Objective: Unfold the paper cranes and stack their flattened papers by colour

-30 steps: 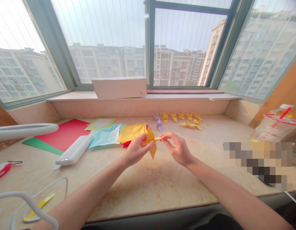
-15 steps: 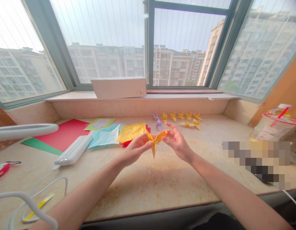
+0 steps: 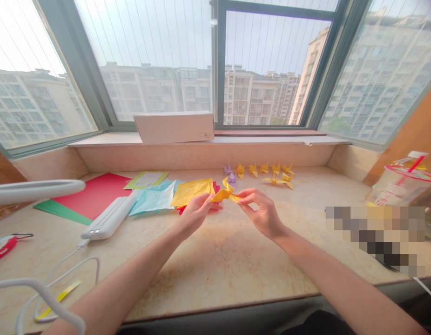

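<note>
A folded yellow paper crane (image 3: 225,194) hangs above the marble desk (image 3: 215,265), stretched flat between my two hands. My left hand (image 3: 194,215) pinches its left wing tip with closed fingers. My right hand (image 3: 262,211) pinches the right wing tip the same way. Just behind my left hand lies a pile of loose coloured sheets, with a yellow sheet (image 3: 192,190) on top and a light blue one (image 3: 153,197) beside it. Farther back stands a row of finished paper cranes (image 3: 262,172), several yellow and two purple.
A white power bank (image 3: 109,218) with a white cable (image 3: 58,279) lies at left, next to red paper (image 3: 93,195) and green paper. A white box (image 3: 174,127) sits on the window sill. A plastic cup with a straw (image 3: 404,184) stands at right.
The crane has turned from hanging point-down to lying flat, its wings pulled apart. Both hands have moved slightly up and away from me.
</note>
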The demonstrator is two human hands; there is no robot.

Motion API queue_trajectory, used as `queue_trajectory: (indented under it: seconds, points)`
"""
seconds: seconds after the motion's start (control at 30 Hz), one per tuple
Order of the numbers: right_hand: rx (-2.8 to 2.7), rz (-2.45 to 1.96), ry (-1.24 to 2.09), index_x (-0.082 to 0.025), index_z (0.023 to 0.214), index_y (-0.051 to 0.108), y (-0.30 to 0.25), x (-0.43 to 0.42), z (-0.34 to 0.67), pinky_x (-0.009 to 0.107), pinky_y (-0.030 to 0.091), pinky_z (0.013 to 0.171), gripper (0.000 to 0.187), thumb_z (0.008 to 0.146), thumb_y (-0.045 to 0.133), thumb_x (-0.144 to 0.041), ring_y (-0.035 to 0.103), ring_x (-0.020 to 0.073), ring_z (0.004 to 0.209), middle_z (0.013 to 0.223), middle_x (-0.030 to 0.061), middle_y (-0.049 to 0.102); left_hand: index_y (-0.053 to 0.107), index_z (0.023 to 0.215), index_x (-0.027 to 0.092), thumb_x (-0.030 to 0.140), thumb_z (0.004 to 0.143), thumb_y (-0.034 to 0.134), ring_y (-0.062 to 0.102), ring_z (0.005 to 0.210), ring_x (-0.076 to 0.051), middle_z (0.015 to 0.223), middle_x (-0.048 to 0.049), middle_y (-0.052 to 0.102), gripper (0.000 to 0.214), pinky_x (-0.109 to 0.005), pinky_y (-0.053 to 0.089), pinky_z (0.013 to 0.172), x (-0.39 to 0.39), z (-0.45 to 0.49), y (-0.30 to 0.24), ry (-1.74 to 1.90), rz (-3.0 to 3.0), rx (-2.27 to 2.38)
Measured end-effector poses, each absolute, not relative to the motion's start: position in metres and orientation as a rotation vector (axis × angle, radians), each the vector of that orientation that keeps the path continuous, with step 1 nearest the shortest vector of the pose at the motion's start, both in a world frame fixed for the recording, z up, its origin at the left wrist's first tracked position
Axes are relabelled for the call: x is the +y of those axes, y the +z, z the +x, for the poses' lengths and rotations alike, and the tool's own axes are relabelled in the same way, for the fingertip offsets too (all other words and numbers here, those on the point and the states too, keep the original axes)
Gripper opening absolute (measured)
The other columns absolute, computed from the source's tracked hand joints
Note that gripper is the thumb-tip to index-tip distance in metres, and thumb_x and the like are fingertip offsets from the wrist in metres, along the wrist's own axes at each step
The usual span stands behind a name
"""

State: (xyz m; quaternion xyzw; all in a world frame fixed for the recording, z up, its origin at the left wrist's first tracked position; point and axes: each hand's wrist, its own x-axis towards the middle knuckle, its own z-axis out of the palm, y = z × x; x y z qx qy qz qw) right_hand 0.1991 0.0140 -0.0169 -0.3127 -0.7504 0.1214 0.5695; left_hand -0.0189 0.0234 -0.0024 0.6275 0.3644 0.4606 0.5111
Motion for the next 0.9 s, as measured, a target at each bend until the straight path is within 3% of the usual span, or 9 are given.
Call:
queue_trajectory:
  seconds: [0.17, 0.3, 0.4, 0.53, 0.6, 0.73, 0.8, 0.9]
  points:
    - [-1.915, -0.695, 0.306, -0.024, 0.090, 0.069, -0.0218, 0.0144, 0.1981, 0.039, 0.053, 0.088, 0.013, 0.086, 0.060, -0.015, 0.064, 0.0220, 0.104, 0.111, 0.0083, 0.065, 0.067, 0.103, 0.011, 0.057, 0.089, 0.054, 0.069, 0.083, -0.021, 0.092, -0.0121, 0.072, 0.050, -0.037, 0.056, 0.080, 0.0190, -0.0179, 0.0010, 1.063, 1.533, 0.812]
    - [-2.075, -0.676, 0.361, -0.022, 0.089, 0.069, -0.0188, 0.0117, 0.1993, 0.041, 0.049, 0.095, 0.026, 0.077, 0.056, -0.003, 0.062, 0.0231, 0.108, 0.113, 0.0081, 0.064, 0.066, 0.092, 0.013, 0.047, 0.082, 0.069, 0.068, 0.079, -0.019, 0.087, -0.0080, 0.071, 0.036, -0.034, 0.055, 0.077, 0.0215, -0.0186, -0.0016, 1.035, 1.680, 0.894]
    - [-2.101, -0.665, 0.501, -0.022, 0.092, 0.068, -0.0150, 0.0095, 0.1999, 0.038, 0.051, 0.091, 0.032, 0.075, 0.051, -0.002, 0.064, 0.0218, 0.099, 0.104, 0.0060, 0.068, 0.066, 0.081, 0.013, 0.045, 0.080, 0.070, 0.066, 0.073, -0.017, 0.078, -0.0046, 0.069, 0.032, -0.031, 0.054, 0.071, 0.0236, -0.0184, -0.0045, 1.048, 1.723, 0.955]
    - [-1.865, -0.790, 0.649, -0.022, 0.101, 0.065, -0.0139, 0.0115, 0.1997, 0.037, 0.051, 0.087, 0.024, 0.090, 0.046, -0.014, 0.066, 0.0199, 0.093, 0.097, 0.0048, 0.071, 0.066, 0.080, 0.014, 0.042, 0.082, 0.069, 0.065, 0.069, -0.015, 0.073, -0.0032, 0.067, 0.029, -0.029, 0.053, 0.069, 0.0235, -0.0175, -0.0061, 1.005, 1.695, 0.892]
    - [-1.836, -0.827, 0.666, -0.022, 0.109, 0.064, -0.0145, 0.0138, 0.1989, 0.038, 0.051, 0.089, 0.020, 0.093, 0.051, -0.024, 0.065, 0.0202, 0.096, 0.105, 0.0063, 0.070, 0.068, 0.082, 0.014, 0.042, 0.084, 0.066, 0.065, 0.069, -0.015, 0.073, -0.0035, 0.067, 0.028, -0.028, 0.053, 0.068, 0.0224, -0.0172, -0.0065, 0.971, 1.704, 0.834]
    - [-1.931, -0.769, 0.682, -0.024, 0.120, 0.062, -0.0166, 0.0162, 0.1954, 0.040, 0.048, 0.096, 0.033, 0.090, 0.063, -0.037, 0.056, 0.0237, 0.118, 0.128, 0.0102, 0.060, 0.068, 0.077, 0.014, 0.044, 0.084, 0.065, 0.063, 0.067, -0.016, 0.071, -0.0034, 0.066, 0.031, -0.029, 0.053, 0.067, 0.0198, -0.0166, -0.0064, 0.928, 1.740, 0.792]
    - [-1.923, -0.750, 0.725, -0.023, 0.113, 0.066, -0.0169, 0.0161, 0.1940, 0.040, 0.045, 0.100, 0.029, 0.089, 0.063, -0.040, 0.054, 0.0236, 0.123, 0.129, 0.0097, 0.059, 0.068, 0.073, 0.014, 0.046, 0.084, 0.065, 0.063, 0.066, -0.016, 0.068, -0.0033, 0.066, 0.033, -0.029, 0.053, 0.065, 0.0189, -0.0166, -0.0054, 0.906, 1.775, 0.799]
    - [-1.874, -0.774, 0.832, -0.021, 0.094, 0.071, -0.0149, 0.0158, 0.1938, 0.039, 0.046, 0.098, 0.023, 0.088, 0.064, -0.042, 0.064, 0.0223, 0.106, 0.110, 0.0074, 0.070, 0.068, 0.073, 0.015, 0.043, 0.086, 0.062, 0.062, 0.064, -0.015, 0.067, -0.0031, 0.066, 0.032, -0.027, 0.052, 0.063, 0.0186, -0.0172, -0.0038, 0.892, 1.818, 0.818]
